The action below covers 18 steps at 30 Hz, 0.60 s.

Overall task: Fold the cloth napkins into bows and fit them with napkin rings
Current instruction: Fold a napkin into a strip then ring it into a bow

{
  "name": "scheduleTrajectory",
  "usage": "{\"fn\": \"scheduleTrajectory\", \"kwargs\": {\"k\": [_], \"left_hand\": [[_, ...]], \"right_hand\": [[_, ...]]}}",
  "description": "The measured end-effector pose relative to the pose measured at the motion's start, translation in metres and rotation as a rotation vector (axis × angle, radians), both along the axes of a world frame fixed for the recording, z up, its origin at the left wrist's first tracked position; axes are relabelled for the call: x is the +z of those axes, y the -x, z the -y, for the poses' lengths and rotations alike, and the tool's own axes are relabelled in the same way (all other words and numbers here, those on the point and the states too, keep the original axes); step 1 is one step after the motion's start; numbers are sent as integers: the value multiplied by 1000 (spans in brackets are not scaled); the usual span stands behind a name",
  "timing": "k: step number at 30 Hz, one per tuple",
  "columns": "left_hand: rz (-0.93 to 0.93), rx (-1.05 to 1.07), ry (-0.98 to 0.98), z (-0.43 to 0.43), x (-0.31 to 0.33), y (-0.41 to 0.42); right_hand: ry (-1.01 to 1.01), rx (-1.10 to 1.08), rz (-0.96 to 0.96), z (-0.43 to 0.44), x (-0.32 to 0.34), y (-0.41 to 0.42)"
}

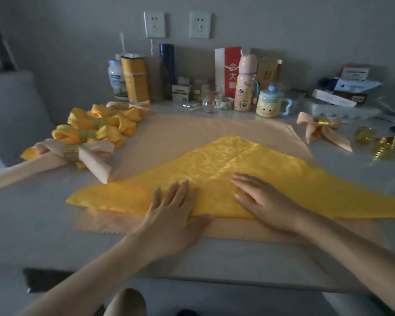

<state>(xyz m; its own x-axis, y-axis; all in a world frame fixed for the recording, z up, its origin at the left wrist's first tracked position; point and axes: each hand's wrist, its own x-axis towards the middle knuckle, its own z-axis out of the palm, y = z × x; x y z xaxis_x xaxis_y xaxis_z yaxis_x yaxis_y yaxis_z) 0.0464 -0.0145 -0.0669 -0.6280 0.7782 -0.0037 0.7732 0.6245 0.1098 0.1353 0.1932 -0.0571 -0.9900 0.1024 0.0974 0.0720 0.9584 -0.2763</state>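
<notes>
A yellow patterned napkin (226, 169), folded into a wide triangle, lies on a flat peach napkin (192, 131) on the table. My left hand (171, 213) presses flat on the yellow napkin's near edge, fingers straight. My right hand (265, 199) lies flat on it just to the right. Finished yellow bows (96, 126) and a peach bow (75, 151) with rings are piled at the left. Another peach bow (322, 128) with a gold ring lies at the right. Loose gold napkin rings (374, 139) sit beyond it.
Bottles, a yellow tin (135, 78), a glass (212, 99), a pink bottle (245, 85) and a smiley mug (270, 103) line the back of the table. Boxes (342, 90) are stacked at the back right. A grey sofa (12, 103) stands at the left.
</notes>
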Motion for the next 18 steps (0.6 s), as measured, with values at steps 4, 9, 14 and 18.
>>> {"fn": "scheduleTrajectory", "kwargs": {"k": [4, 9, 14, 18], "left_hand": [[62, 97, 38, 56, 2, 19], [103, 163, 63, 112, 7, 43], [129, 189, 29, 138, 7, 57], [129, 297, -407, 140, 10, 53]], "right_hand": [[6, 0, 15, -3, 0, -1], [40, 5, 4, 2, -1, 6], [31, 14, 8, 0, -2, 6], [69, 6, 33, 2, 4, 7]]}}
